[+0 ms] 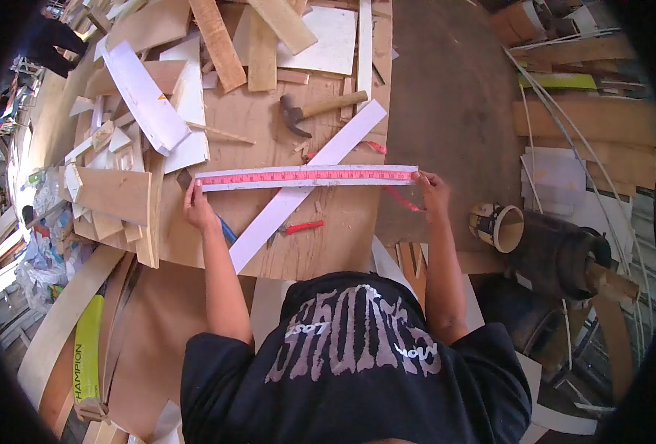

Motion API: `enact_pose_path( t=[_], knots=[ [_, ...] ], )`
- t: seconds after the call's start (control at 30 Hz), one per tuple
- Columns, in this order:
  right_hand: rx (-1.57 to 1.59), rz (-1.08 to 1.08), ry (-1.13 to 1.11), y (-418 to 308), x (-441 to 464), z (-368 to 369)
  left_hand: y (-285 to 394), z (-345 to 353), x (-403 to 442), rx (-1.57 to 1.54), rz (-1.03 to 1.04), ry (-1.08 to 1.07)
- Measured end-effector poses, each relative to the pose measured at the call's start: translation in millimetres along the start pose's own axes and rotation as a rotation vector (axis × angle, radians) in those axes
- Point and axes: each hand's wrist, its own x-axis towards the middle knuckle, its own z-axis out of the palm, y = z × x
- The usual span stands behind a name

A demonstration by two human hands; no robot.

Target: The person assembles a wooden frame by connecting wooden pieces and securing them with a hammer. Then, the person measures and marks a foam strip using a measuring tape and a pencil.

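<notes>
A pink measuring tape [306, 176] lies stretched along a white strip [254, 183], which crosses over a second, slanted white strip [263, 228]. My left hand [198, 207] is closed on the left end of the tape and strip. At the right end, my right hand [433, 194] pinches the tape and strip. A loose pink tape loop [402, 198] hangs below the strip. Above the strips rests a hammer [328, 107] with a wooden handle. Red-handled pliers [302, 227] lie below them, and a blue-handled tool [226, 231] is partly hidden.
Wood offcuts [217, 44] and white boards [143, 96] are piled at the back and left of the wooden table [328, 255]. A bucket [507, 227] and dark drums [554, 255] stand at the right. Another person [50, 44] stands at the far left.
</notes>
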Motion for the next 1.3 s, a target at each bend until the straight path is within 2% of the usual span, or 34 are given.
enact_pose_path(
  t=[0.17,0.37,0.43,0.5,0.6,0.77,0.93,1.0,1.17,1.23,1.3],
  knots=[
    [-0.018,-0.047,-0.049,2.5,6.6,9.9,1.1,-6.0,13.4,-0.042,0.042,0.016],
    [0.071,0.063,-0.047,-6.3,10.5,36.0,4.4,-18.5,23.7,0.078,0.035,0.044],
    [0.11,-0.017,-0.073,-11.7,10.6,41.4,7.5,-17.7,21.4,0.099,0.038,0.055],
    [0.163,-0.002,-0.065,-16.9,10.0,48.7,10.9,-16.1,21.0,0.426,0.218,0.091],
    [0.192,0.049,-0.014,-24.3,8.4,54.0,14.4,-15.0,25.0,0.561,0.286,0.062],
    [0.121,0.107,0.067,-37.8,3.4,60.0,14.4,-20.2,30.4,0.592,0.218,0.071],
    [0.029,-0.123,0.018,-18.5,16.6,57.3,0.7,-28.8,43.2,0.605,0.257,0.069],
    [-0.003,-0.107,0.001,-20.1,17.9,52.6,-1.4,-29.3,49.0,0.533,0.192,0.069],
    [-0.032,-0.038,-0.041,-35.8,12.3,50.3,-2.7,-29.2,46.2,0.488,0.179,0.069],
    [0.069,-0.027,-0.122,-38.6,13.1,49.1,-1.6,-28.2,45.5,0.421,0.157,0.066],
    [0.046,-0.003,-0.105,-46.0,9.2,49.6,-2.5,-28.5,44.0,0.439,0.156,0.07]
  ],
)
